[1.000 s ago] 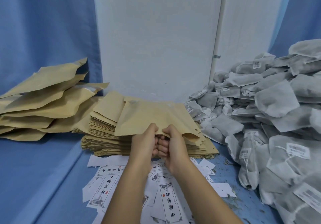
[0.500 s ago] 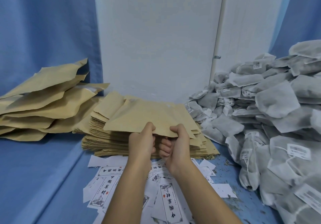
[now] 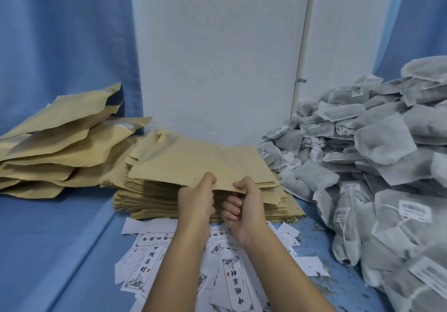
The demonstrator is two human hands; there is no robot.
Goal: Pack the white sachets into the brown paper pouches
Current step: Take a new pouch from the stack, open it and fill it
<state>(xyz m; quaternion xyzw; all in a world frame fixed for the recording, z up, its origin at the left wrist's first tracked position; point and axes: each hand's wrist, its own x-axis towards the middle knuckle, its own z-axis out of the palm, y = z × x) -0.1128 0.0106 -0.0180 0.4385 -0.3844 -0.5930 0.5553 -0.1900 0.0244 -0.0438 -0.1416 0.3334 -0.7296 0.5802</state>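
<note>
A flat brown paper pouch [image 3: 198,161] is lifted at its near edge above a stack of empty brown pouches [image 3: 154,202] in the middle. My left hand [image 3: 197,198] pinches that near edge from the left, and my right hand [image 3: 244,200] pinches it from the right, thumbs on top. The two hands are a little apart. A big heap of white sachets [image 3: 377,161] with small labels and strings fills the right side. Nothing shows inside the held pouch.
A pile of bulging brown pouches [image 3: 55,142] lies at the left on the blue cloth [image 3: 48,251]. Printed white paper labels [image 3: 145,261] are scattered in front of the stack, under my forearms. A white wall panel [image 3: 217,57] stands behind.
Both hands have raised the pouch's near edge higher off the stack and moved slightly apart along it. The pouch has swung a little to the left.
</note>
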